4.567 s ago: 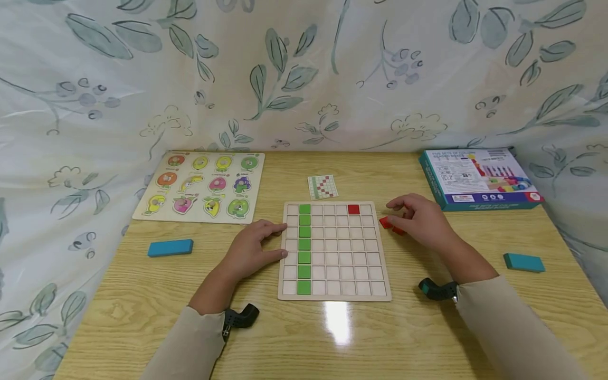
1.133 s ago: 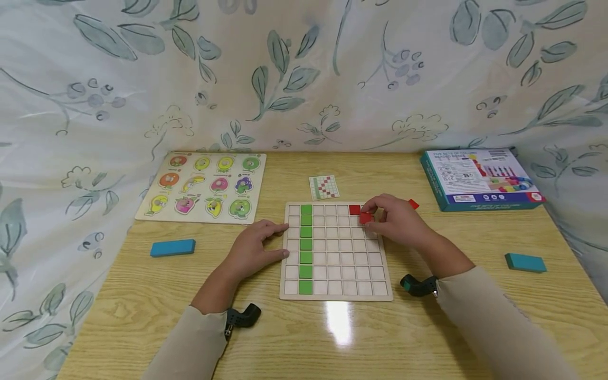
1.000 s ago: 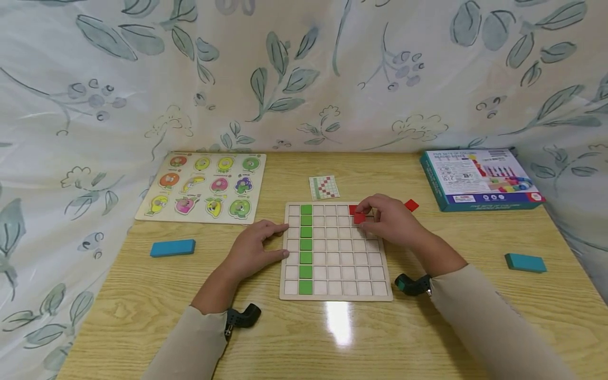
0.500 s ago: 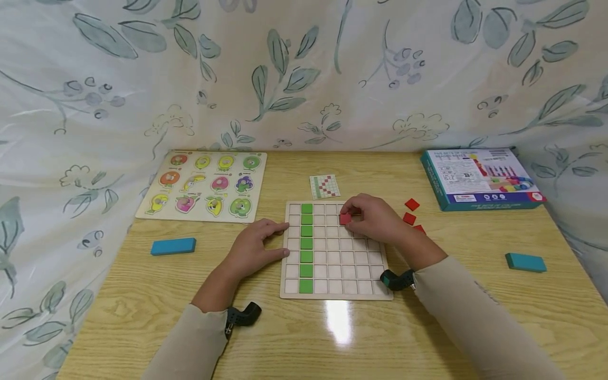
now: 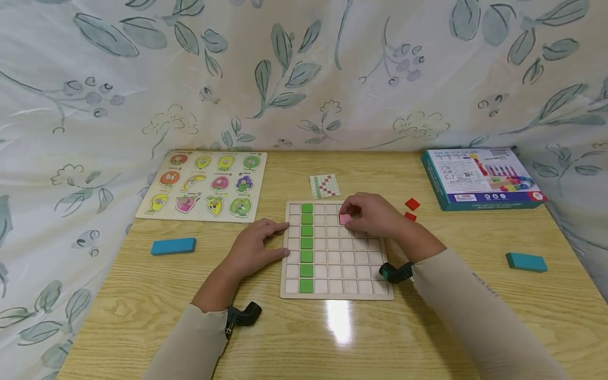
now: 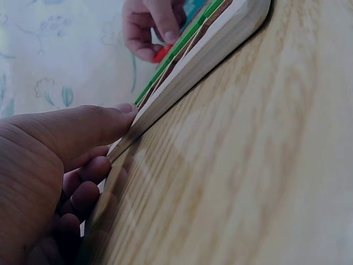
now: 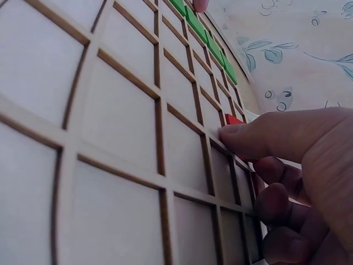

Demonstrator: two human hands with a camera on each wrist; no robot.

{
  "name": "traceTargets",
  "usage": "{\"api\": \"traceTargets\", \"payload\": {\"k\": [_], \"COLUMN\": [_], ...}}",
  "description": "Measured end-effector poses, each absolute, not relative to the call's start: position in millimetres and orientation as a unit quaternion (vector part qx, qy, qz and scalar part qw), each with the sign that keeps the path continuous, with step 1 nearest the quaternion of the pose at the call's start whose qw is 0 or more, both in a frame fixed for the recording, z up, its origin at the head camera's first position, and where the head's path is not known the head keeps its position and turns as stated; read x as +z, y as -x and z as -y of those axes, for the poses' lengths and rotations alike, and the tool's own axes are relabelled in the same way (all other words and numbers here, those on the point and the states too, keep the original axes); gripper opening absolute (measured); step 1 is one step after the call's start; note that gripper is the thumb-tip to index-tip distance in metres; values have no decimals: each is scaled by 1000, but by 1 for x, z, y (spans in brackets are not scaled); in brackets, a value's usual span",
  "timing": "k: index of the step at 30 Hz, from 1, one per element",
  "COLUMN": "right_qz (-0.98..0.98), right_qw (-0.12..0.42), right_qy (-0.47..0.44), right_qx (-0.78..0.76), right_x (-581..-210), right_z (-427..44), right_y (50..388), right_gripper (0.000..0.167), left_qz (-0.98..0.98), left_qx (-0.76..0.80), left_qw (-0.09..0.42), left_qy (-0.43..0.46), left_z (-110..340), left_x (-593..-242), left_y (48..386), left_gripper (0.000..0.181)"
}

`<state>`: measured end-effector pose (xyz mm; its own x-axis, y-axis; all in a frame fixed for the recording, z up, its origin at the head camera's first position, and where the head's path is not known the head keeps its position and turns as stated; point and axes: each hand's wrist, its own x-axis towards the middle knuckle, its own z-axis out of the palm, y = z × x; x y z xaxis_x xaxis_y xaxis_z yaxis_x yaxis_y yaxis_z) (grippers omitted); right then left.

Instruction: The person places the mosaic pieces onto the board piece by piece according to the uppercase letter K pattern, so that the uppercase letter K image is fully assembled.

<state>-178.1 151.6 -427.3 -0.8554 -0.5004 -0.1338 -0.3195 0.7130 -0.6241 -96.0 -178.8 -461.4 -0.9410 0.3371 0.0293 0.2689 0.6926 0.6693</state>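
Note:
A wooden grid board (image 5: pixel 332 273) lies mid-table, with a column of green tiles (image 5: pixel 306 243) in its second column from the left. My right hand (image 5: pixel 375 215) pinches a red tile (image 5: pixel 344 219) at the second row, over the fifth column; in the right wrist view the red tile (image 7: pixel 234 119) shows by the thumb. Other cells under this hand are hidden. My left hand (image 5: pixel 250 248) touches the board's left edge with thumb and index finger; in the left wrist view the left hand (image 6: pixel 60 143) has its thumb against that edge. Red tiles (image 5: pixel 412 203) lie right of the board.
A small pattern card (image 5: pixel 325 186) lies behind the board. A fruit puzzle (image 5: pixel 201 186) is at the back left, a boxed set (image 5: pixel 482 178) at the back right. One blue block (image 5: pixel 173 246) lies at the left, a teal block (image 5: pixel 526 262) at the right.
My right hand has come from the loose tiles on the right, moving left over the board with a red tile in its fingers. The left hand stays at the board's edge.

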Motion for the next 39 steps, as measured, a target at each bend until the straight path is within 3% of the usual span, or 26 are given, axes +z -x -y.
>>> {"api": "traceTargets", "payload": {"k": [14, 27, 39], "right_qz": [-915, -926, -927], "right_qw": [122, 107, 79], "right_qy": [233, 219, 192], "right_qx": [-305, -289, -313], "right_x": [-432, -435, -438], "right_z": [-153, -156, -169], "right_y": [174, 162, 149], "right_gripper": [24, 38, 35], "left_qz": [-920, -919, -917], "left_qx": [354, 357, 361], "left_qw": [53, 47, 50], "left_qy": [-161, -161, -161], "left_z": [178, 179, 179], "left_x": [-463, -463, -463], "left_y": [97, 96, 97], "left_gripper": [63, 63, 63]}}
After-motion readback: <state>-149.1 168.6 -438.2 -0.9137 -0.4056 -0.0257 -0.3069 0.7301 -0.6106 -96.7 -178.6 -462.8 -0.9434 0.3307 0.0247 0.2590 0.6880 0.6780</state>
